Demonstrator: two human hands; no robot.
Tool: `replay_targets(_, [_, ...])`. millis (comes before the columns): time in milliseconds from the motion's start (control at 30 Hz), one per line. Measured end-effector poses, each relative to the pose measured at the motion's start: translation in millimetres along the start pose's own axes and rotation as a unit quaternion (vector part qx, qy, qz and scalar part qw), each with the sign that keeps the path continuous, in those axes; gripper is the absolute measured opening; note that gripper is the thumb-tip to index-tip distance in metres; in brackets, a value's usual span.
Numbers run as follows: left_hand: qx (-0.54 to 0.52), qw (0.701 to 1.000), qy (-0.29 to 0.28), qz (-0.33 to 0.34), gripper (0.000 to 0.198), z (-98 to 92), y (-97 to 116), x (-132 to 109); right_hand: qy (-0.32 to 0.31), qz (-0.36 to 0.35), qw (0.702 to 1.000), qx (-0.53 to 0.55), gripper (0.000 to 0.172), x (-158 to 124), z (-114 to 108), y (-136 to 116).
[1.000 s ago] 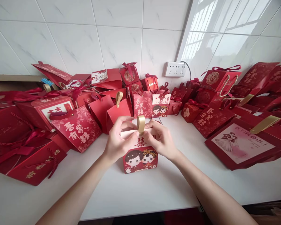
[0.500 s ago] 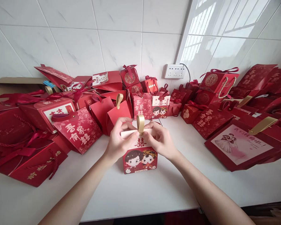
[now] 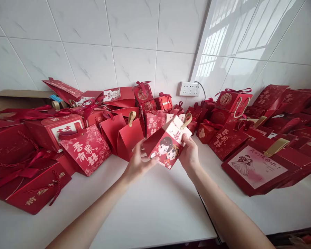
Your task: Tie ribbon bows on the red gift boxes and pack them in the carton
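Observation:
A red and white gift box (image 3: 167, 147) with two cartoon faces on its front is tilted to the right, lifted off the white table (image 3: 150, 211). A gold ribbon loop (image 3: 187, 121) stands out from its white top. My left hand (image 3: 140, 160) grips the box's lower left part, thumb on the front near the bottom edge. My right hand (image 3: 189, 152) holds the upper right side, its thumb close below the loop. Both hands are closed on the box, and some fingers are hidden behind it.
Red gift boxes crowd both sides and the back, among them a floral one (image 3: 85, 150) on the left and one with a couple's picture (image 3: 256, 167) on the right. A power strip (image 3: 189, 89) is on the tiled wall. A cardboard box (image 3: 18, 100) sits far left.
The gift box stood upright on the table with both hands at its top; now it is raised and tilted right. My left hand has moved down to its lower part. The view has tipped slightly upward.

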State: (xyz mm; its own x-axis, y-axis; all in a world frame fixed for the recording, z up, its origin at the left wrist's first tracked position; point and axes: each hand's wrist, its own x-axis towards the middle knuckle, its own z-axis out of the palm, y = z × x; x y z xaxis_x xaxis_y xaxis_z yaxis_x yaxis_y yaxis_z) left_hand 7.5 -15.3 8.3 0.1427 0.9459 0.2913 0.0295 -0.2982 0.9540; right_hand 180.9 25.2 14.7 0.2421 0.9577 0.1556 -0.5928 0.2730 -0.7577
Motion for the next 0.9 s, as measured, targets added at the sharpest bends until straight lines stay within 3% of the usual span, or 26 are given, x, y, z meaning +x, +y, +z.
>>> replay_targets(133, [0.095, 0.987, 0.052, 0.121, 0.063, 6.1, -0.5, -6.2, -0.031, -0.018, 0.999, 0.014, 0.028, 2.0, -2.3, -0.1])
replay_targets(267, [0.207, 0.930, 0.062, 0.298, 0.075, -3.8, -5.1, -6.2, -0.116, -0.056, 0.991, 0.036, 0.026, 0.1, -0.1, 0.0])
replay_targets(333, [0.211, 0.919, 0.063, 0.328, 0.077, -7.5, -5.3, -5.2, -0.132, -0.060, 0.988, 0.043, 0.026, -1.1, 1.3, -1.2])
replay_targets(433, [0.128, 0.952, 0.071, 0.270, 0.069, -5.9, -0.5, -3.1, -0.105, -0.050, 0.993, 0.015, 0.027, -3.9, 2.7, -3.6])
replay_targets(533, [-0.052, 0.993, 0.076, 0.073, 0.055, -1.1, 5.8, 1.3, -0.089, -0.054, 0.993, -0.052, 0.034, -8.5, 3.7, -4.2])
replay_targets(600, [-0.153, 0.984, 0.060, -0.070, 0.051, -0.2, 7.6, 5.2, -0.114, -0.037, 0.989, -0.091, 0.036, -11.5, 5.2, -4.1])
replay_targets(667, [-0.212, 0.965, 0.040, -0.150, 0.052, -1.7, 6.9, 8.3, -0.141, 0.043, 0.982, -0.114, 0.036, -12.8, 7.6, -4.9])
replay_targets(800, [-0.266, 0.954, 0.046, -0.129, 0.037, -7.0, 5.3, 9.7, -0.064, 0.273, 0.957, -0.072, 0.032, -8.5, 10.7, -10.5])
replay_targets(900, [-0.249, 0.965, 0.024, -0.081, 0.030, -9.0, 9.6, 7.4, -0.030, 0.325, 0.944, -0.045, 0.031, -3.2, 8.7, -13.1])
